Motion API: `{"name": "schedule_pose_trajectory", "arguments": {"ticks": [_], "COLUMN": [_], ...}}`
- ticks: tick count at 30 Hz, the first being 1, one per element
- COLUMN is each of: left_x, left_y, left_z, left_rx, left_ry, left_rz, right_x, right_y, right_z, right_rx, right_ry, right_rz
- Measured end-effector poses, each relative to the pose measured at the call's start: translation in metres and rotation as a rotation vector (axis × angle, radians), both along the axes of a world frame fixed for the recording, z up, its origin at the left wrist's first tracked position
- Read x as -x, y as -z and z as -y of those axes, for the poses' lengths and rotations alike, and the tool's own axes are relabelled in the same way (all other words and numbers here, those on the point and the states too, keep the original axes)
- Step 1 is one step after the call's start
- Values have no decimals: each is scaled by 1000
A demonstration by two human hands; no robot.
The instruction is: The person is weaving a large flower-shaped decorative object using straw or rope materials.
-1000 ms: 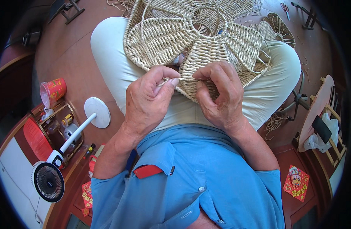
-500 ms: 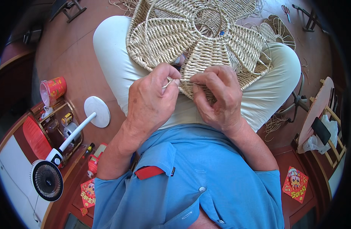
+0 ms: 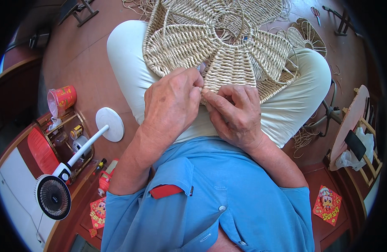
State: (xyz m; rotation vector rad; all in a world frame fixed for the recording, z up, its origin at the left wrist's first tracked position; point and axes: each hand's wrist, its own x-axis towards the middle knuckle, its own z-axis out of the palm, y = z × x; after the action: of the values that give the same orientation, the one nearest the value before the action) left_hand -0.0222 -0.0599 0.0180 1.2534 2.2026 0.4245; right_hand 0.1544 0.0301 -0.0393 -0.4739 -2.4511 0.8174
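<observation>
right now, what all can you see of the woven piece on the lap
The woven piece is straw-coloured, of twisted cord that looks like plant fibre. Petal-shaped panels surround a ring; some cords stand free. It lies across pale trousers, running past the picture's top. The left hand and right hand meet at its near edge, their grip hidden.

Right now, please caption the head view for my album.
Left hand and right hand work close together on a petalled straw weaving.

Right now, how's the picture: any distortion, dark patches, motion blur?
In the head view, edges bend toward the rim and corners go black; same head view, the pale trousers look bright, the far left dim; head view again, the woven piece, left hand and right hand show no obvious blur.
</observation>
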Motion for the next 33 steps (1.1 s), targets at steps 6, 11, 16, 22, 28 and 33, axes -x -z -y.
{"name": "schedule_pose_trajectory", "arguments": {"ticks": [6,11,16,22,28,33], "left_x": [-7,-28,-37,-31,-7,11], "left_y": [-2,-6,-6,-28,-19,-16], "left_z": [13,36,38,28,20,6], "left_rx": [-496,-355,-205,-86,-72,14], "left_ry": [37,-102,-163,-348,-319,-339], "left_rz": [-316,62,261,771,940,1050], "right_x": [-2,-3,-4,-10,-13,-14], "right_y": [-3,-3,1,5,0,-1], "right_z": [1,2,3,0,1,2], "right_rx": [-22,-29,-51,6,61,63], "right_ry": [4,12,12,11,59,69], "right_rz": [11,18,19,-45,-59,-41]}}
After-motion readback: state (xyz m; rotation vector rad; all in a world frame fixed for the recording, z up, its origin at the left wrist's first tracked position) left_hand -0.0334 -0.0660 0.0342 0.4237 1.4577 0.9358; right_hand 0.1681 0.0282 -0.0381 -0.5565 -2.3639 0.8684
